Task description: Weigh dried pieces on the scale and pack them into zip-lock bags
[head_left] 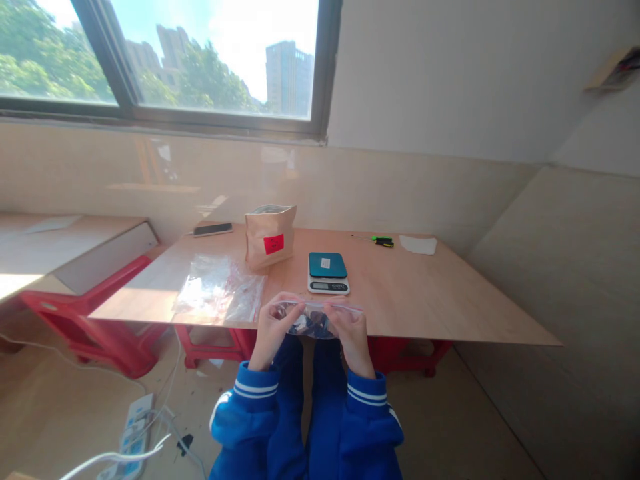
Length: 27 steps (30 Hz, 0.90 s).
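Observation:
A small clear zip bag (314, 319) with dark contents is held at the near edge of the wooden table (425, 293). My left hand (273, 330) pinches its left top edge, fingers closed on it. My right hand (351, 332) pinches its right top edge in the same way. Just beyond the bag stands a small scale (327, 273) with a teal top. A brown paper pouch (270, 236) with a red label stands upright further back on the left. A pile of empty clear bags (217, 290) lies left of my hands.
A phone (213, 229) lies at the table's far left corner. A green-handled tool (383, 241) and a white paper (418, 245) lie at the back right. Red stools (100, 333) hold up the board. A power strip (131, 433) and cables lie on the floor at left.

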{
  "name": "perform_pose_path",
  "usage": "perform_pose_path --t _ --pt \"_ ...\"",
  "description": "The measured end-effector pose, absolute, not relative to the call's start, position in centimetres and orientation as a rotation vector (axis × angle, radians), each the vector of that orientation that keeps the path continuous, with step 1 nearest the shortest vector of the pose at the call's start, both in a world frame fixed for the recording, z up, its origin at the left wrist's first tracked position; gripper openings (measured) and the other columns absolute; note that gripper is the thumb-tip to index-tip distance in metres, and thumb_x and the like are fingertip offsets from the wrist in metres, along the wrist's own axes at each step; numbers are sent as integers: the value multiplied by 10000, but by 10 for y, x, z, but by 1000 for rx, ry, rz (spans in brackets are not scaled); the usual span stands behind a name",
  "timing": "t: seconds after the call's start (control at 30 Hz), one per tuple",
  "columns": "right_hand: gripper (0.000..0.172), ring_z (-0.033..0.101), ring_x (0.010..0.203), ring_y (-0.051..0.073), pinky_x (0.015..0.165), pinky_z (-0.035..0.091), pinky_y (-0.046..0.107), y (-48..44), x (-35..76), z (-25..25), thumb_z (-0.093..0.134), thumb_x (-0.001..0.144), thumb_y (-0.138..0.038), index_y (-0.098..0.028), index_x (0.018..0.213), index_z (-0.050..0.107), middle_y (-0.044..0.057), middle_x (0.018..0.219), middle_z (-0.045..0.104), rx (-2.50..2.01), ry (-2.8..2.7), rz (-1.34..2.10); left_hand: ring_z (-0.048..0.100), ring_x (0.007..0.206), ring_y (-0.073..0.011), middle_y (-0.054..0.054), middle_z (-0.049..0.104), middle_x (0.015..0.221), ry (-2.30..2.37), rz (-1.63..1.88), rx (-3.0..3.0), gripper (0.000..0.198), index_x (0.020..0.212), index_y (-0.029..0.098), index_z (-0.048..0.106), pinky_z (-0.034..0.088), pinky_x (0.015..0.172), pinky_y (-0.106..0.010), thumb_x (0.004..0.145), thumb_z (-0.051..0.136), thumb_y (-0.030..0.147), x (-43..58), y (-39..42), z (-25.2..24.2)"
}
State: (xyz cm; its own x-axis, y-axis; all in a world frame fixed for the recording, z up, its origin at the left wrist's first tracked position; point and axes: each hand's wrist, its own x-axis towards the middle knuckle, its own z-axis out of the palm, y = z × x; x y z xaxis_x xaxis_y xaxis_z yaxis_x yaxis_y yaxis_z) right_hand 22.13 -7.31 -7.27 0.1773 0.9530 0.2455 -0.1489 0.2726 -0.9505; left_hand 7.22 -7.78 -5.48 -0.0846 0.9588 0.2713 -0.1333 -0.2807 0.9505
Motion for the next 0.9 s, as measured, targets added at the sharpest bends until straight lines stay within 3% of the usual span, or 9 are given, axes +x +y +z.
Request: perform_pose_path --t 0.33,0.5,0.73,0.9 --pt "206 705 743 214 717 574 321 -73 222 -75 744 716 -369 -175 784 741 52 797 753 -947 -1070 1000 591 648 -112 3 631 724 951 1505 1237 203 815 155 663 477 580 -201 745 716 338 73 -77 -57" --pt "314 702 748 198 641 563 279 -77 227 -71 727 742 -373 -193 999 719 53 880 752 -894 -1131 1206 608 663 -116 -11 656 786 842 1381 1206 206 883 167 652 492 612 -219 757 712 319 70 -76 -61" --pt "228 700 780 219 665 571 301 -76 224 -71 747 701 -389 -179 791 747 56 830 752 -979 -1181 1057 606 701 -110 -15 643 789 867 1414 1263 177 808 147 670 479 626 -194 749 723 304 70 -77 -60" --pt "211 696 771 216 647 572 305 -74 222 -70 743 707 -377 -181 787 733 57 820 747 -1001 -1168 989 593 662 -98 -1 639 739 869 1409 1242 184 794 149 667 475 604 -185 732 738 307 72 -77 -58"
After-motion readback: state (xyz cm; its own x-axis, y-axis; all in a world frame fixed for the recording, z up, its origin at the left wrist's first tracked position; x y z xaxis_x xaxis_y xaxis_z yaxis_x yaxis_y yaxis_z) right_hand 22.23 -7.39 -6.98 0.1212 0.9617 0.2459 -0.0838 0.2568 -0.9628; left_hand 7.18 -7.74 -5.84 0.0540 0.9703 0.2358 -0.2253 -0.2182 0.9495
